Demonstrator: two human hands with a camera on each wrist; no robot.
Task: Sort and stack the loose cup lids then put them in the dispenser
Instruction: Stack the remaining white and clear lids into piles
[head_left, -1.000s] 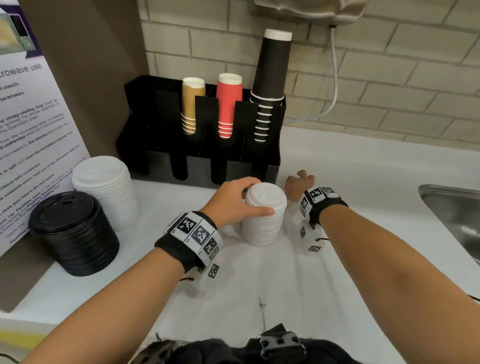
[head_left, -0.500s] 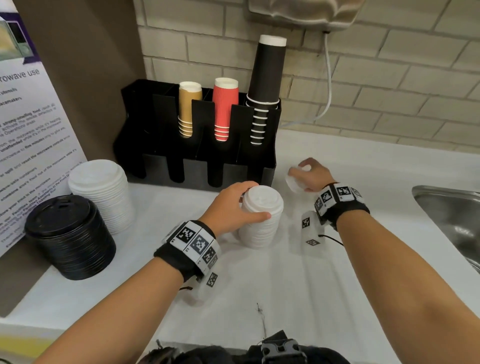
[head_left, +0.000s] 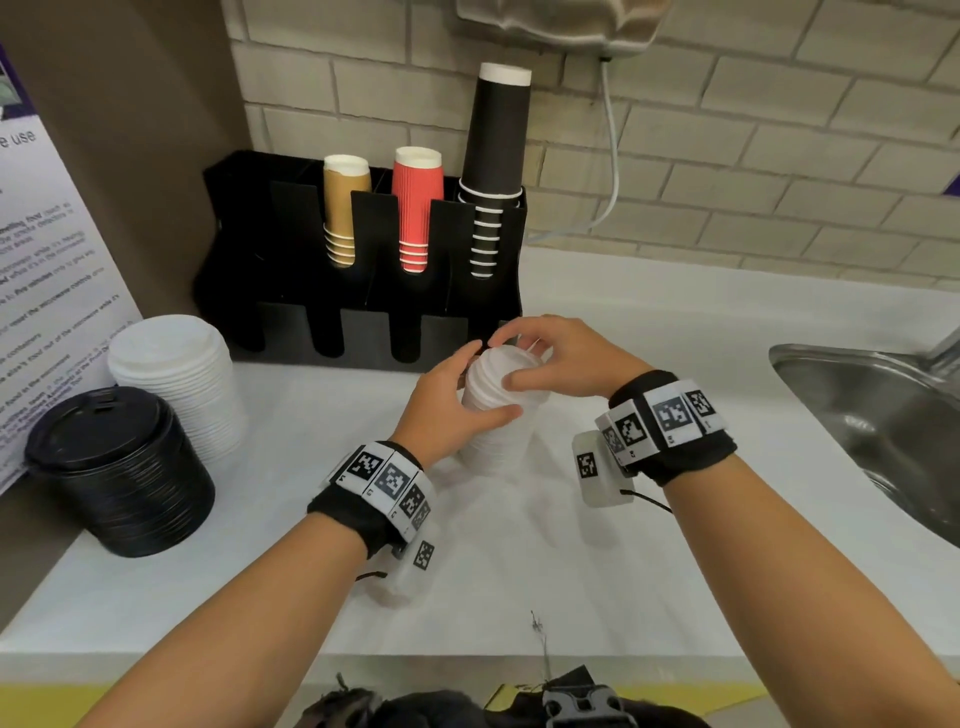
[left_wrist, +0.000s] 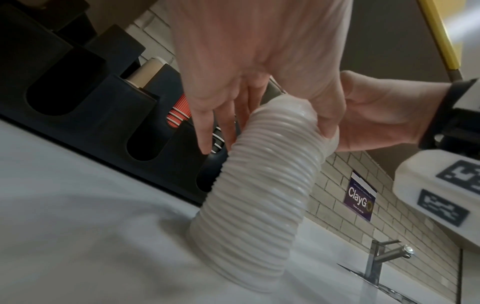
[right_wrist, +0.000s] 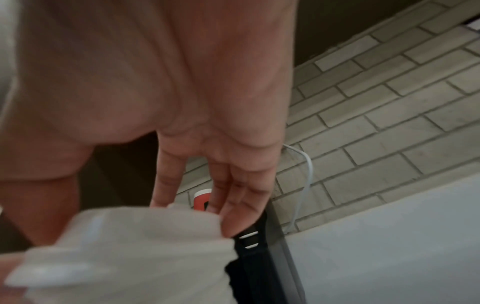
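Observation:
A stack of small white lids stands on the counter in front of the black dispenser. My left hand grips the stack near its top, thumb in front and fingers behind; the left wrist view shows the ribbed stack under that hand. My right hand pinches a single white lid and holds it on the top of the stack. In the right wrist view the lid is blurred below my fingers.
A stack of larger white lids and a stack of black lids stand at the left. The dispenser's upper slots hold tan, red and black cups. A steel sink lies at the right.
My right hand picked a white lid off the counter to the right of the stack and carried it left onto the stack's top. The left hand kept its hold on the stack.

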